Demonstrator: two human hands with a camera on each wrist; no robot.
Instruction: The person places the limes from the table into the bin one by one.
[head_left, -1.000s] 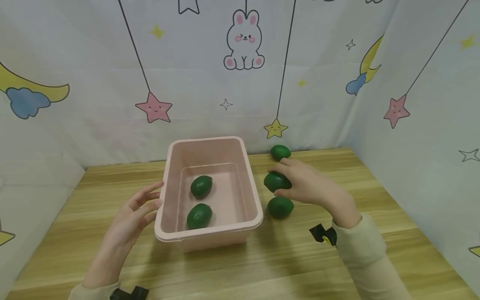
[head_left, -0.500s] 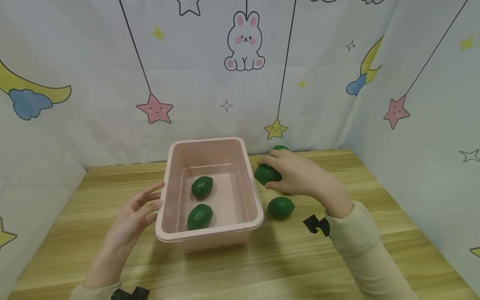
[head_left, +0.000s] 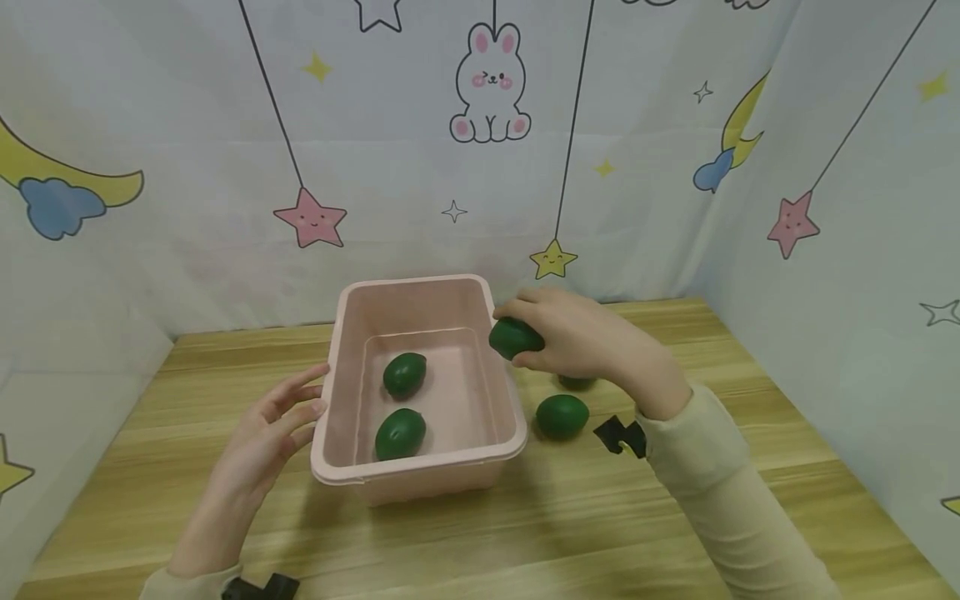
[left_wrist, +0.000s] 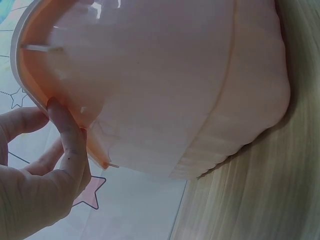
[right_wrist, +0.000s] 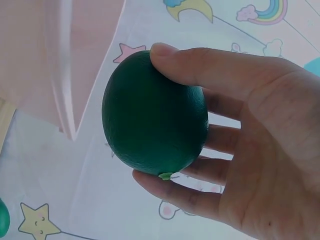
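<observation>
My right hand [head_left: 573,333] holds a dark green lime [head_left: 516,337] above the right rim of a pink plastic box [head_left: 420,461]. In the right wrist view the thumb lies on one side of this lime [right_wrist: 152,115], the fingers behind and below; a small light green stem end shows. Inside the box lie two more limes, one farther back [head_left: 405,375] and one nearer [head_left: 401,434]. My left hand [head_left: 262,442] touches the box's left rim with its fingertips, fingers loosely bent; the left wrist view shows them at the rim's edge [left_wrist: 22,75].
On the wooden table [head_left: 630,517], right of the box, lies a lime [head_left: 562,417]. Behind it another lime [head_left: 577,382] is partly hidden by my right hand. A white cloth [head_left: 405,167] with printed stars and a rabbit stands behind the table and along its sides.
My right hand has lifted a lime off the table and carried it left to the box's rim. The hand now hides the farthest lime. Left hand and box have stayed put.
</observation>
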